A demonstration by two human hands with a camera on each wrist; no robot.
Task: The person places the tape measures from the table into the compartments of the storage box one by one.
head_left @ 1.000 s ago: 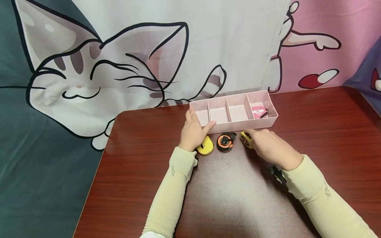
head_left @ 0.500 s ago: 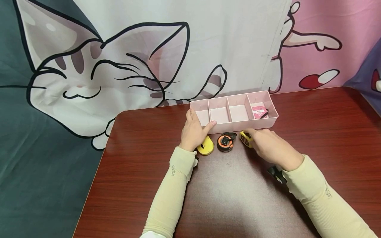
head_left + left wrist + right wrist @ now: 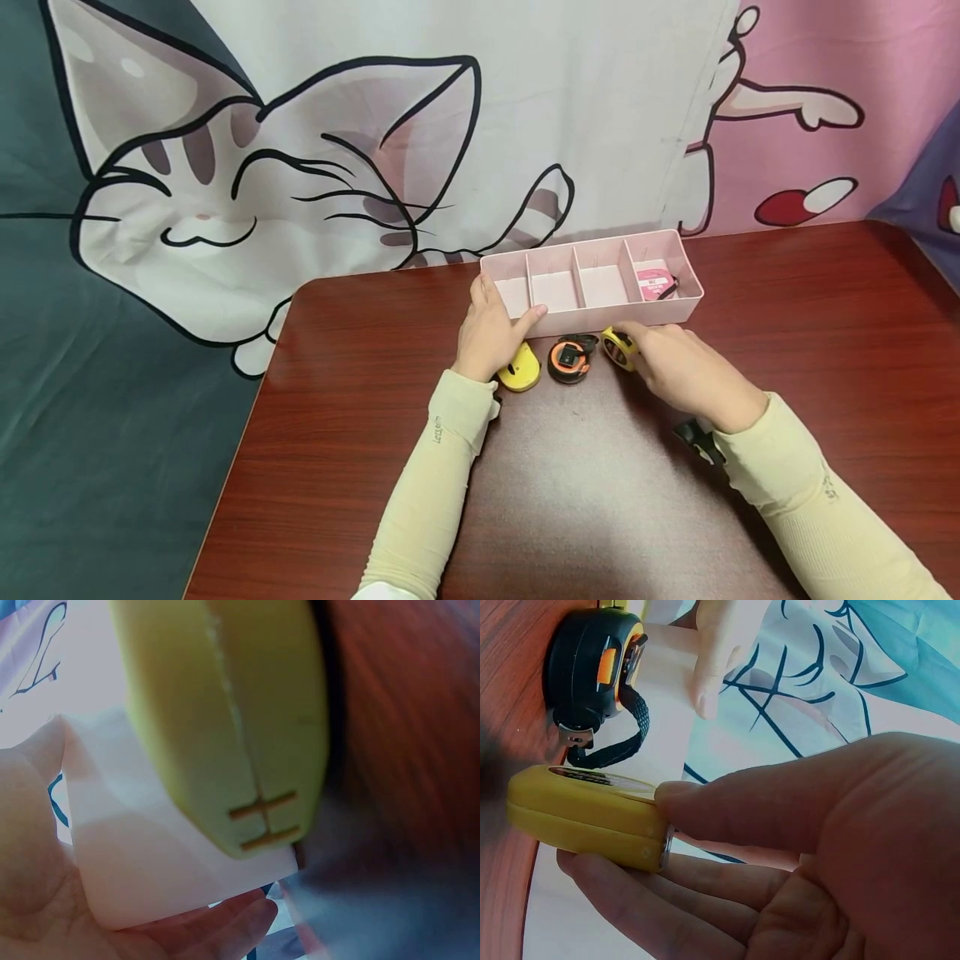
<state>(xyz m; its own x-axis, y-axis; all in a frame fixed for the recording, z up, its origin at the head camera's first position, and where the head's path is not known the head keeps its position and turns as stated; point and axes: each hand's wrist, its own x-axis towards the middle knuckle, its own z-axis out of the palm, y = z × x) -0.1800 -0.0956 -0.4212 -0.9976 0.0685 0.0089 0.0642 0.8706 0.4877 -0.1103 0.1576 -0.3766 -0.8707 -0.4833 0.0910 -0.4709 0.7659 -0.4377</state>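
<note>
My left hand (image 3: 486,336) grips the left end of a pale pink divided storage box (image 3: 615,316), thumb along the front wall. In the left wrist view its fingers wrap the box's end wall (image 3: 157,877). My right hand (image 3: 686,367) pinches a yellow tape measure (image 3: 585,817) between thumb and fingers, close in front of the box. To its left lies a black and orange tape measure (image 3: 567,360) with a wrist strap (image 3: 634,731). A second yellow tape measure (image 3: 521,369) lies beside my left wrist. A pink tape measure (image 3: 655,283) sits in the box's rightmost compartment.
Everything stands on a dark red wooden table (image 3: 337,417), the box near its back edge. Behind hangs a curtain (image 3: 600,100) printed with a cartoon cat. Several thin dividers split the box into compartments.
My right hand has shifted the yellow tape measure very slightly left, toward the black and orange one. The left hand stays on the box.
</note>
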